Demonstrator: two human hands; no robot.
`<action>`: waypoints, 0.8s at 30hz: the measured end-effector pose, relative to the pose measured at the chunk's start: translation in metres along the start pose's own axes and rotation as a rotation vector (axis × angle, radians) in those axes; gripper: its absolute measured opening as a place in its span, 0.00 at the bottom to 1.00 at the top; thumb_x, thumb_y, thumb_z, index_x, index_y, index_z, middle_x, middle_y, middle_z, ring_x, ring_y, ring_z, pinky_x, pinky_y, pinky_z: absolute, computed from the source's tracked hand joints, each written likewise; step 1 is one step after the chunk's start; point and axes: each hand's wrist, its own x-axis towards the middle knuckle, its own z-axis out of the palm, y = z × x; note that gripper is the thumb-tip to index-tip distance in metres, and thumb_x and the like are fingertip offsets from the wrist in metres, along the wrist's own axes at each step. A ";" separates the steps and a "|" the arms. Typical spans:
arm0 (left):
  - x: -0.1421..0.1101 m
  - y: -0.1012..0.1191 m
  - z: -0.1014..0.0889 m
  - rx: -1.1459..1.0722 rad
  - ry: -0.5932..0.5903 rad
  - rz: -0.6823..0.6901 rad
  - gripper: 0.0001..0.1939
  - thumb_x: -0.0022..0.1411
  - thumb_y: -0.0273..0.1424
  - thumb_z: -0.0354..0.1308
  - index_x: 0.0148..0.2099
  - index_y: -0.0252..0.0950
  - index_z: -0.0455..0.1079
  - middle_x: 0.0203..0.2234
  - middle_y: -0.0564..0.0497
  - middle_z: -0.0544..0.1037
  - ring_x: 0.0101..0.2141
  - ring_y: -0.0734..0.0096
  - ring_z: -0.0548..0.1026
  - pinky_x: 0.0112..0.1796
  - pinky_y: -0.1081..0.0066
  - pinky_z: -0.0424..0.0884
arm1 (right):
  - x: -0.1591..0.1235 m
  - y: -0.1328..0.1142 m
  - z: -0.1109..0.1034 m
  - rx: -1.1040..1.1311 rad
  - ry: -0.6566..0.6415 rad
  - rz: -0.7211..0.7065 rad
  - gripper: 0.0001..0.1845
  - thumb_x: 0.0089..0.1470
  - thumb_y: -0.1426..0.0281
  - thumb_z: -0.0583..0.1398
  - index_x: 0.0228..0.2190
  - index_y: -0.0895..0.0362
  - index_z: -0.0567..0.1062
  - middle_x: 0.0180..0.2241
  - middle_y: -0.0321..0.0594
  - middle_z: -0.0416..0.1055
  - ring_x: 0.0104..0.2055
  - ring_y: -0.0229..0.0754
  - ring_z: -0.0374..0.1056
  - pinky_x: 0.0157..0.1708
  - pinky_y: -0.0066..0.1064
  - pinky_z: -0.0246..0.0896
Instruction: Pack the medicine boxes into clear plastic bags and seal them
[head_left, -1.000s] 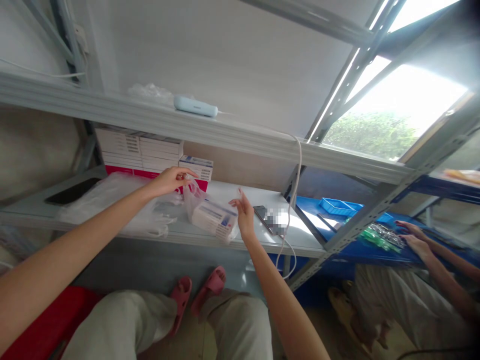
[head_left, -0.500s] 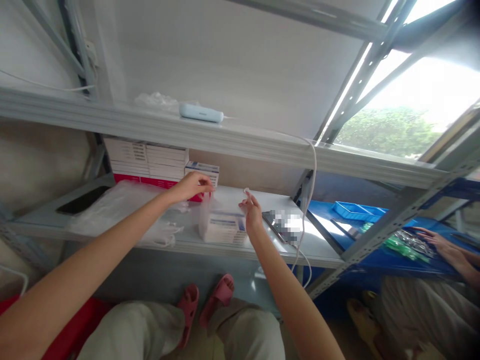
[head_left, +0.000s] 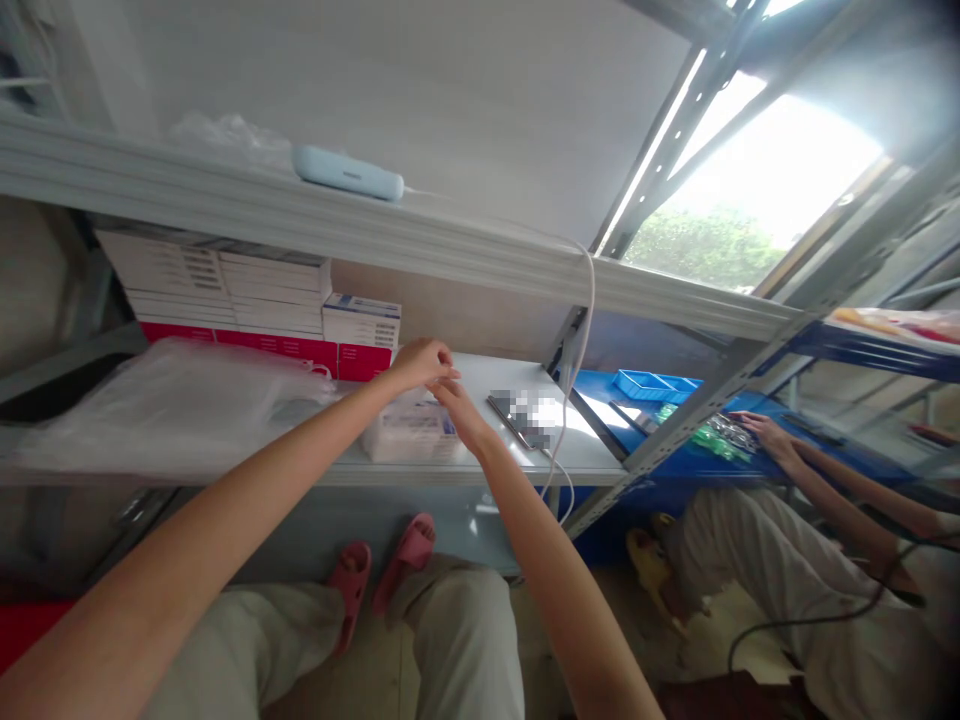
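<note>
A clear plastic bag (head_left: 380, 440) with white boxes (head_left: 416, 425) inside stands near the front edge of the shelf. Just above it my two hands meet. My left hand (head_left: 422, 364) is closed in a pinch on the top of the bag. My right hand (head_left: 460, 412) comes up from the right, its fingers pinched on the bag's top against the left fingertips. The hands cover much of the bag's mouth, so its exact shape is hidden. To the left lies a flat pile of clear plastic bags (head_left: 172, 410) with white drawstrings.
Stacked white and red boxes (head_left: 270, 300) fill the back left. A phone (head_left: 517, 420) with a white cable (head_left: 586, 320) lies to the right. Overhead, a light blue device (head_left: 349, 174) rests on the upper shelf beam (head_left: 465, 245). Another person's hands (head_left: 765, 435) handle green packets (head_left: 716, 440).
My hands were apart on either side of the bag's top and have come together over it. The view has shifted to the right.
</note>
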 end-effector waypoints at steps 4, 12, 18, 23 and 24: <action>-0.009 -0.008 -0.009 -0.182 -0.251 0.119 0.16 0.51 0.39 0.62 0.37 0.32 0.74 0.33 0.47 0.78 0.37 0.65 0.74 0.39 0.70 0.67 | 0.006 0.003 0.008 0.081 0.080 0.048 0.17 0.53 0.62 0.55 0.43 0.56 0.71 0.39 0.39 0.71 0.41 0.41 0.64 0.39 0.30 0.59; -0.041 -0.030 -0.034 0.114 -0.116 0.115 0.11 0.55 0.32 0.58 0.37 0.33 0.77 0.33 0.44 0.80 0.35 0.61 0.76 0.40 0.67 0.68 | -0.001 0.009 0.013 0.160 0.157 0.124 0.17 0.56 0.59 0.51 0.31 0.54 0.76 0.29 0.35 0.69 0.33 0.37 0.62 0.36 0.28 0.58; -0.059 -0.023 -0.037 0.416 0.022 0.223 0.16 0.61 0.26 0.48 0.42 0.36 0.77 0.41 0.45 0.80 0.45 0.59 0.74 0.50 0.64 0.65 | -0.006 -0.002 0.012 0.187 0.111 0.071 0.23 0.52 0.49 0.55 0.26 0.56 0.73 0.20 0.31 0.56 0.25 0.35 0.53 0.29 0.27 0.53; -0.066 -0.028 -0.029 0.220 0.162 0.217 0.15 0.61 0.28 0.48 0.45 0.37 0.74 0.42 0.46 0.78 0.45 0.61 0.74 0.50 0.63 0.66 | -0.010 -0.006 0.005 0.127 0.098 0.051 0.26 0.48 0.44 0.55 0.22 0.55 0.71 0.18 0.30 0.50 0.22 0.34 0.48 0.25 0.27 0.48; -0.065 -0.029 -0.024 0.108 0.162 0.205 0.16 0.59 0.30 0.52 0.48 0.37 0.72 0.42 0.46 0.78 0.44 0.62 0.74 0.48 0.65 0.68 | -0.011 -0.005 0.004 0.123 0.097 0.047 0.27 0.48 0.44 0.55 0.21 0.55 0.70 0.18 0.30 0.50 0.22 0.34 0.48 0.24 0.27 0.48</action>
